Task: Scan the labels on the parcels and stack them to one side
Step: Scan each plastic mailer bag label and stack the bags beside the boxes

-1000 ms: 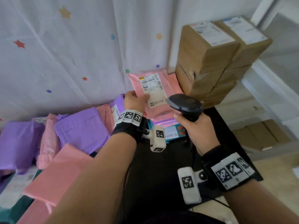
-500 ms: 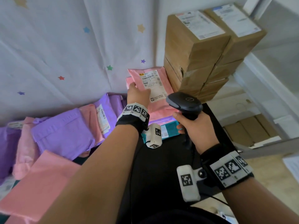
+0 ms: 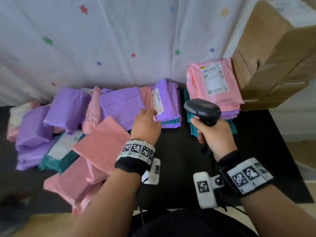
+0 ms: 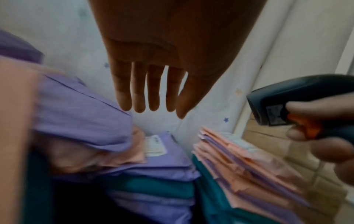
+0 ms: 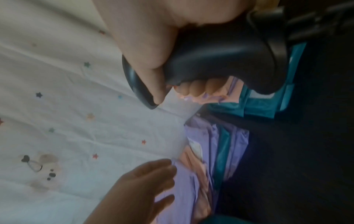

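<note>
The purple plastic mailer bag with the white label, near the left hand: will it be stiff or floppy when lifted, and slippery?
The purple plastic mailer bag will probably flop: its surface is wrinkled and its edges sag over the parcels beneath. It may slip, since the film looks smooth and slightly glossy. It likely weighs little, as it lies flat and thin. The open left hand hovers beside it.

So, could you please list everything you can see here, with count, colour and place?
Scanned stack: one pile, pink parcel with white label on top, purple and teal below, right of centre.
Unsorted parcels: many, purple, pink and teal, heaped on the left.
Cardboard boxes: several, brown, stacked far right.
Scanner: one, black, in front of the stack.
Table: one, black, under everything.
Star cloth: one, white with coloured stars, behind.
Left hand: open, fingers straight, over a purple parcel.
Right hand: grips the scanner handle.
</note>
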The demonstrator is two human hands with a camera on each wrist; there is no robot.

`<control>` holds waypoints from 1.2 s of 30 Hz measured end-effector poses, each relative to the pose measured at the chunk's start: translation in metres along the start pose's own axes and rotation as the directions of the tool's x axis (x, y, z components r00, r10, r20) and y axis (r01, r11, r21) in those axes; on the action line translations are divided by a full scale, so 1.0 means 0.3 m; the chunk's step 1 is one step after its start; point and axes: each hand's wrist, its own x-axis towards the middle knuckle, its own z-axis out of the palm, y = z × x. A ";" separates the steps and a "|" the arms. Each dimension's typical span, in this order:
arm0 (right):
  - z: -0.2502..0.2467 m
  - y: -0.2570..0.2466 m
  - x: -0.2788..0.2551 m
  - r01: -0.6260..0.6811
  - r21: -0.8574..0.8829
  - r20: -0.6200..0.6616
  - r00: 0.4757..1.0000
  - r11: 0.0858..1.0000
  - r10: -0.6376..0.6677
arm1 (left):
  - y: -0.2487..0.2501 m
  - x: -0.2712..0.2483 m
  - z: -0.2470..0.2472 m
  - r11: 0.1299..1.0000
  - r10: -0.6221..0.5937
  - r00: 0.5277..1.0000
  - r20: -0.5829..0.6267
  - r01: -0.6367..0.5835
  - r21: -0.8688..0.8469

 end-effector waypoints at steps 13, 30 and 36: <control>0.197 0.045 -0.125 -0.035 -0.047 0.213 0.976 0.998 0.045 | -0.361 -0.255 -0.025 0.810 -0.093 0.976 0.194 -0.039 0.585; 0.208 0.020 -0.149 0.001 -0.097 0.225 0.974 0.995 0.020 | -0.338 -0.260 -0.066 0.875 0.074 0.992 0.106 -0.116 0.471; 0.200 -0.040 -0.136 0.064 -0.055 0.189 0.981 0.996 -0.053 | -0.204 -0.224 -0.226 0.989 0.119 0.940 -0.319 -0.083 0.126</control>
